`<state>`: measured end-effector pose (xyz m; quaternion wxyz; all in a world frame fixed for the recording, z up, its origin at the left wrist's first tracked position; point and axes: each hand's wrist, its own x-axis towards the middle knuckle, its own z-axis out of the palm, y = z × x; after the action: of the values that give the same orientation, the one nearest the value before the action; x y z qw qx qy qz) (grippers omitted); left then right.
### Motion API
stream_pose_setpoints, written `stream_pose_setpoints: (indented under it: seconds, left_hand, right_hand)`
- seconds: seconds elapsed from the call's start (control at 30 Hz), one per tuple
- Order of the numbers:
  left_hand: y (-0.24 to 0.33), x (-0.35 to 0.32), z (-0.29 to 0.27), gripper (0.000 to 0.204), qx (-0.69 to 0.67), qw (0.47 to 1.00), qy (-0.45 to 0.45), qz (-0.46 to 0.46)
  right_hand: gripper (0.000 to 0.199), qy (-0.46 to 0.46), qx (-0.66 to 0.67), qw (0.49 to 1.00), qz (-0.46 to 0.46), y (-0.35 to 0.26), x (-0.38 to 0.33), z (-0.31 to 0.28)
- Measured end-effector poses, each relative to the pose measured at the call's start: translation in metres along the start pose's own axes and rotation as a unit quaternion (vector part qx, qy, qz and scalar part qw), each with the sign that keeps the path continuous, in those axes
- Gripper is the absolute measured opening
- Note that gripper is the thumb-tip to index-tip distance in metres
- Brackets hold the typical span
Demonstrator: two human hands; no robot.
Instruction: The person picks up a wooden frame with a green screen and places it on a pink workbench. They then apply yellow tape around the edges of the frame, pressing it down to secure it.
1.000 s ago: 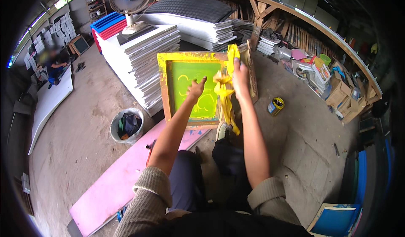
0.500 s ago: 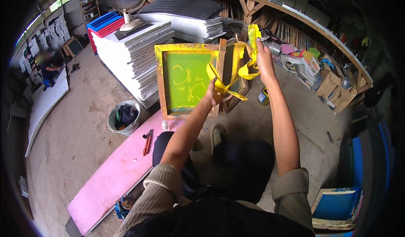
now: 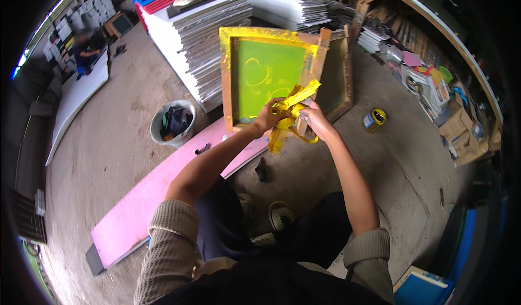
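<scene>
The left hand (image 3: 266,117) and right hand (image 3: 317,118) both grip a crumpled yellow strip (image 3: 294,110), in front of the green screen's (image 3: 268,66) lower right part; right of that screen stands a tin (image 3: 374,120); left, a bucket (image 3: 157,127).

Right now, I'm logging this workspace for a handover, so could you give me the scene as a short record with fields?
Left hand: left hand, grip closed on limp yellow strips
Right hand: right hand, grip closed on the same strips
Behind the hands: wood-framed green panel, upright, yellow smears on its frame
Right: open can on the floor
Left: bucket holding dark material; pink board below it
Beyond: stack of white sheets
Far left: another person beside a white sheet
</scene>
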<state>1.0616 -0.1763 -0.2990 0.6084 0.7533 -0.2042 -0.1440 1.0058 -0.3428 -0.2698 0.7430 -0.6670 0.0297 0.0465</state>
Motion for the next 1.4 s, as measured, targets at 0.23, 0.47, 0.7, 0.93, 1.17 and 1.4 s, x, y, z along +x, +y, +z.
stream_pose_setpoints:
  seconds: [0.23, 0.47, 0.7, 0.93, 1.17, 1.4]
  left_hand:
    - [-0.013, -0.03, -0.03, 0.04, 0.193, 0.976, 0.016, 0.096]
    - [-0.029, -0.074, -0.041, 0.037, 0.269, 0.959, 0.011, 0.087]
    - [-0.033, -0.113, -0.067, 0.04, 0.309, 0.947, 0.06, 0.059]
    - [-0.1, -0.089, 0.003, 0.046, 0.267, 0.946, 0.159, 0.095]
    - [-0.186, -0.106, 0.034, 0.071, 0.479, 0.876, 0.015, -0.046]
    - [-0.151, -0.069, -0.044, 0.061, 0.536, 0.84, 0.003, 0.08]
  right_hand:
    - [0.041, -0.076, 0.041, 0.994, 0.066, 0.036, 0.023, -0.026]
    - [0.03, -0.143, -0.012, 0.978, 0.151, 0.051, 0.038, -0.028]
    - [0.038, 0.123, 0.058, 0.976, 0.168, 0.085, 0.042, -0.123]
    - [0.027, -0.001, -0.286, 0.948, 0.139, 0.11, 0.051, -0.101]
    - [0.024, -0.102, -0.393, 0.908, 0.104, 0.12, 0.046, -0.061]
    - [0.021, -0.091, -0.345, 0.934, 0.033, 0.137, 0.063, -0.061]
